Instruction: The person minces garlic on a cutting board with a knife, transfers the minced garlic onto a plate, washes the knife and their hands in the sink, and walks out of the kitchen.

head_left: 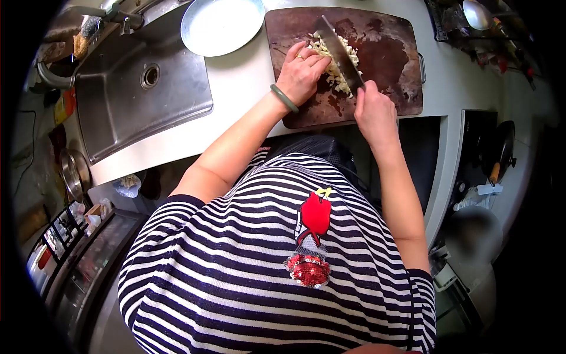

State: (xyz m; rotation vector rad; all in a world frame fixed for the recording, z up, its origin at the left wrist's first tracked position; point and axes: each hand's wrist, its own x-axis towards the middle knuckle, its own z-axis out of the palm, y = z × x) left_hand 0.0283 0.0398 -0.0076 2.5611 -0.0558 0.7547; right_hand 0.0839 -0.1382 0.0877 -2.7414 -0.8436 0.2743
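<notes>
On the worn, dark reddish-brown cutting board (pixel 386 53), pale, finely chopped pieces (pixel 336 80) lie in a loose band, some on each side of a broad grey metal knife blade (pixel 342 54). Step in hand, as judged: chopping, well along, most bits already small, though uneven. Right hand (pixel 377 115) clenched at the blade's near end, evidently round the handle; the handle itself hidden by the grip. Blade slants away from the body, far tip towards the board's upper edge, its outline slightly blurred. Left hand (pixel 302 75), with ring and green bangle (pixel 285 98), lies left of the blade, fingers bent over the pieces' left margin, tips close beside the metal. Cannot tell whether those fingers pinch any bits or merely steady them; contact with the blade unclear too. Nearest pieces are under or just beside the left fingertips; others spread below and beyond the blade. Another cut would call for knuckles forward, fingertips tucked back, and the edge brought down over the coarser bits. White round plate (pixel 223 26) sits between board and steel sink (pixel 138 112).
</notes>
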